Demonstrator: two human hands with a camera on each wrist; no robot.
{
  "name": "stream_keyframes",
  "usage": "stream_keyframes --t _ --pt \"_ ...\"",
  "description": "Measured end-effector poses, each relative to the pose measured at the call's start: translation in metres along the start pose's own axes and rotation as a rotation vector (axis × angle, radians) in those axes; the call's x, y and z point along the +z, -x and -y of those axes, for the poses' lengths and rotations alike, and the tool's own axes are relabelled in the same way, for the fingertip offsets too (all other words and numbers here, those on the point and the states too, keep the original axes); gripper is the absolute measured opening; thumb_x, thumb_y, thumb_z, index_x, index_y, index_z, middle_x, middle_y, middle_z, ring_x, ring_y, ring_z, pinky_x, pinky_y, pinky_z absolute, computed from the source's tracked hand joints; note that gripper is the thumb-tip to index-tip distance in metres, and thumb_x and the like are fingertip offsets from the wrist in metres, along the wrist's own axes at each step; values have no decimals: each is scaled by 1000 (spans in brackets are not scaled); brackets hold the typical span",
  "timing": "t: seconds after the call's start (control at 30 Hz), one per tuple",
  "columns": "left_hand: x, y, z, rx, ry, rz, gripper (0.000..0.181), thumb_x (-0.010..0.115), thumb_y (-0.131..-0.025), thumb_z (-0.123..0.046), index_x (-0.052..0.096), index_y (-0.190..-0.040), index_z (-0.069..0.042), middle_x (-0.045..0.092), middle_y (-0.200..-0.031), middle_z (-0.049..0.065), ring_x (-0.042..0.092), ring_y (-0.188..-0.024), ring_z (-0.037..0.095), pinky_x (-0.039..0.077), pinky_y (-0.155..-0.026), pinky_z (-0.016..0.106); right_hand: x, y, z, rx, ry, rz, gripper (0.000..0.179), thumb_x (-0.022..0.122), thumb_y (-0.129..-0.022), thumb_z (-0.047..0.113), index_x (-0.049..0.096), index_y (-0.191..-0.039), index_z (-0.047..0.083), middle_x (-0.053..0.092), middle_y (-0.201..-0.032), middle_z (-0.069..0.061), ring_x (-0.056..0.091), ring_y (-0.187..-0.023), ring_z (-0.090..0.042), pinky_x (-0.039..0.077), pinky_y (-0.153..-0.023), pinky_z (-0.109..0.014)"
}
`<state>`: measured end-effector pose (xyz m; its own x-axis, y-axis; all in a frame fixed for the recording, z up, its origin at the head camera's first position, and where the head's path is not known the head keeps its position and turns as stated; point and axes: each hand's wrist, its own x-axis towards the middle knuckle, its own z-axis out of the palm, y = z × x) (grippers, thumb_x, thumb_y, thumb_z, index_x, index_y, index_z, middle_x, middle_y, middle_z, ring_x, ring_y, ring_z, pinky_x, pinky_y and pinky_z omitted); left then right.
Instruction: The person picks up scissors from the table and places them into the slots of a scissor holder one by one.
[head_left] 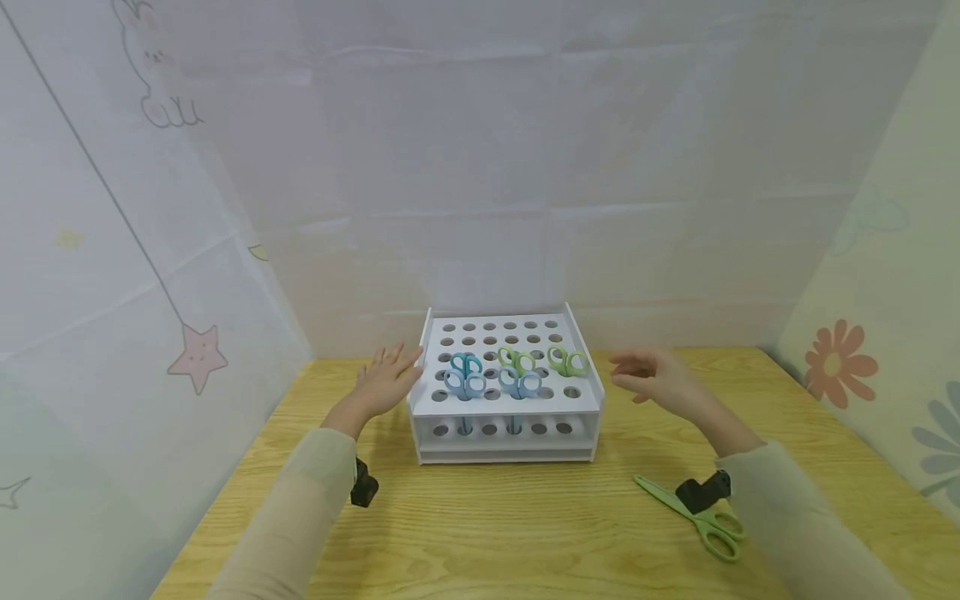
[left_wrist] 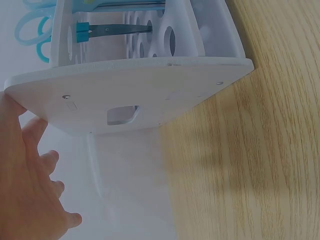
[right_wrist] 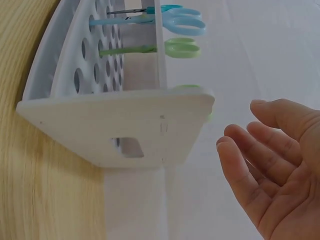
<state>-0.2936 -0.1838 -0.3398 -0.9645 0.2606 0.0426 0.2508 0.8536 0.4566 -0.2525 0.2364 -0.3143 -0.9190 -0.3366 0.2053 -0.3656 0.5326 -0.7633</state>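
Note:
A white rack (head_left: 480, 406) with rows of round holes stands on the table and holds several scissors upright, handles up. Among them are teal scissors (head_left: 466, 364), light blue scissors (head_left: 520, 383) and green scissors (head_left: 567, 362). Spread at the rack's left side, my left hand (head_left: 386, 381) touches its upper edge with thumb and fingertip, as the left wrist view shows. On the other side, my right hand (head_left: 660, 383) hovers apart from the rack, fingers loosely bent around nothing. Nearer me, green scissors (head_left: 705, 521) lie flat on the table, partly behind the right wrist's camera.
The wooden table (head_left: 480, 533) meets a pale cloth wall (head_left: 495, 167) behind the rack. Patterned cloth walls stand at the left and right. A black camera (head_left: 363, 483) is strapped to the left wrist, another (head_left: 702, 492) to the right.

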Motion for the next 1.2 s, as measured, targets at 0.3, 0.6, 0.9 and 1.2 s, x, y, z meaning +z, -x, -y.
stream_keyframes --t 0.3,0.6,0.9,1.2 --pt "0 0 -1 -2 -11 3 54 26 -99 -44 24 -147 -21 4 -153 12 -10 -135 39 -7 -99 64 -10 17 -15 -9 22 -8 44 61 -91 19 50 -124 -9 62 -105 -21 60 -90 -27 53 -63 -32" --pt "0 0 0 1 -9 2 54 26 -99 -44 24 -147 -21 4 -153 12 -10 -135 39 -7 -98 65 -17 37 -31 15 31 -4 47 60 -91 18 47 -126 -9 61 -106 -20 60 -89 -25 53 -62 -30" --pt "1 -1 1 4 -4 4 54 26 -99 -44 23 -148 -21 3 -153 11 -11 -135 39 -8 -99 64 -22 61 -51 43 65 20 44 61 -90 17 50 -123 -11 61 -104 -21 61 -86 -19 52 -60 -29" --pt "1 0 1 8 6 3 53 27 -99 -43 23 -148 -21 3 -153 12 -11 -135 39 -7 -99 64 -21 85 -73 119 46 74 46 62 -89 20 50 -122 -10 60 -104 -22 61 -84 -14 52 -60 -31"
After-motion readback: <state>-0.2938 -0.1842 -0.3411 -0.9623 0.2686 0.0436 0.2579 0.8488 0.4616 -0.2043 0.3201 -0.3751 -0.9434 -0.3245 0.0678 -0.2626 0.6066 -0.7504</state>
